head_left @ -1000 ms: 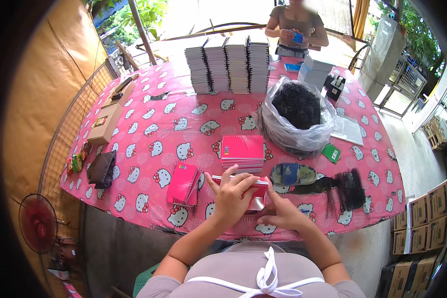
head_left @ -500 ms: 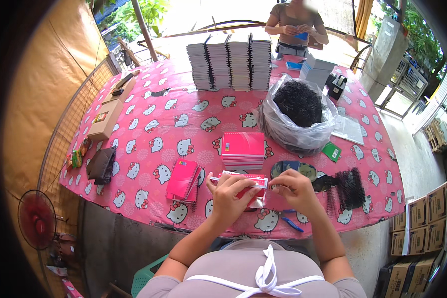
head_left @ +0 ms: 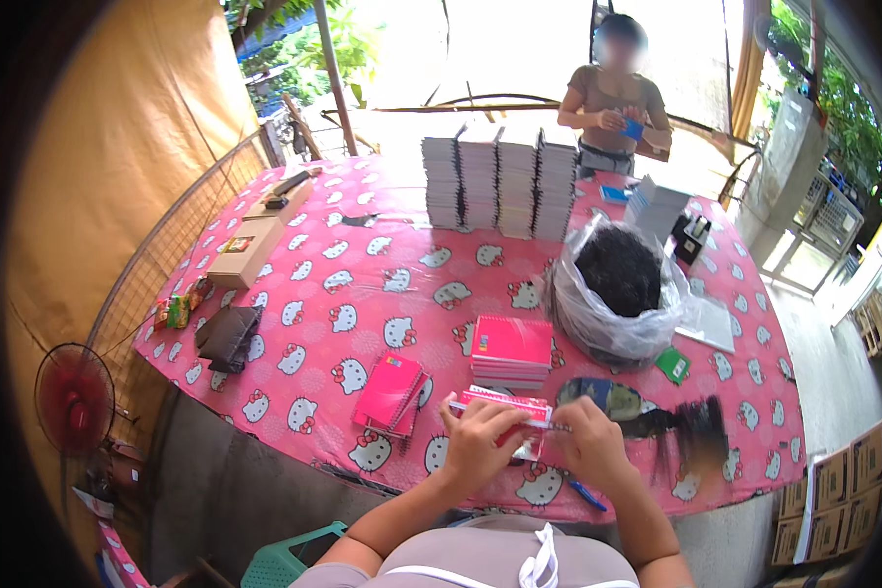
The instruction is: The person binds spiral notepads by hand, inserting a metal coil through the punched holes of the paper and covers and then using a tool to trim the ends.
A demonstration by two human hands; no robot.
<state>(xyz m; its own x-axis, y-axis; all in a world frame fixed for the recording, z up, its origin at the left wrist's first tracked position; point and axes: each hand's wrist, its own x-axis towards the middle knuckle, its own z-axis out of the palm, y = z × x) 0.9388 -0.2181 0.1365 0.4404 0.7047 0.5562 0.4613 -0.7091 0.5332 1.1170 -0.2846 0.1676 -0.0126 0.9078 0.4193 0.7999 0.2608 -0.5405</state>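
Note:
My left hand (head_left: pixel 485 438) is closed over a pink notebook (head_left: pixel 531 406) near the table's front edge, with fingers on top and its punched white edge facing away from me. My right hand (head_left: pixel 595 446) pinches at the notebook's right end; whatever is between its fingertips is too small and blurred to make out. Just beyond stands a neat stack of pink notebooks (head_left: pixel 512 340). To the left lies a looser pile of pink spiral notebooks (head_left: pixel 390 392). Blue-handled pliers (head_left: pixel 588 496) lie beside my right wrist.
A clear plastic bag of black binding coils (head_left: pixel 617 274) stands right of centre. Loose black coils (head_left: pixel 701 431) and a camouflage-patterned pouch (head_left: pixel 608 395) lie nearer. Tall notebook stacks (head_left: pixel 500 186) stand behind. A person (head_left: pixel 617 108) across the table holds something blue.
The whole view has shifted, so the table appears lower and further right. My right hand has moved slightly at the notebook's end; my left hand keeps its hold.

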